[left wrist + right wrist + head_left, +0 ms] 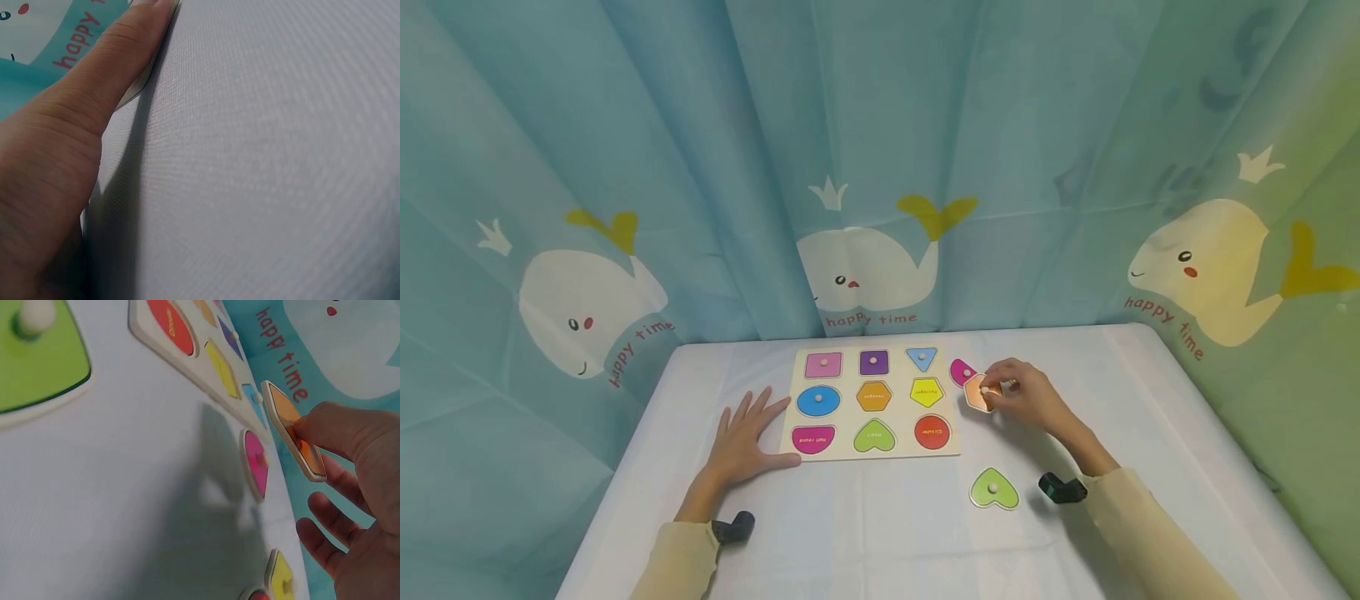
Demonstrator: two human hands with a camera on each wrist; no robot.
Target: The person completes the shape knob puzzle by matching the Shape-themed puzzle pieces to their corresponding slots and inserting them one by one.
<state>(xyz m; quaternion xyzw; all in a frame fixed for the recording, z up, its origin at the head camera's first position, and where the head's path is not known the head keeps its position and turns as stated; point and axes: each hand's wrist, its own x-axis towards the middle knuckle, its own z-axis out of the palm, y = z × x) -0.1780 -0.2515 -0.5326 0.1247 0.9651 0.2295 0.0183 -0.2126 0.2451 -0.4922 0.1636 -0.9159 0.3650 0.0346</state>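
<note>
My right hand (1033, 402) pinches an orange hexagon puzzle piece (974, 395) by its knob, holding it tilted above the table just right of the puzzle board (848, 396). In the right wrist view, thumb and index finger are at the knob side of the piece, the other fingers loosely bent. My left hand (739, 443) lies with spread fingers at the board's left edge, thumb touching its near corner. Knobbed pieces sit in the pink, purple, blue oval and light blue triangle places. The orange hexagon recess (874, 396) shows its printed word.
A magenta half-round piece (961, 372) lies by the board's right edge, partly behind the hexagon. Nearer me is a green heart piece (994, 489). The right wrist view also shows a yellow piece (282, 578) and a red piece (256, 594). A blue curtain (880, 167) hangs behind the table.
</note>
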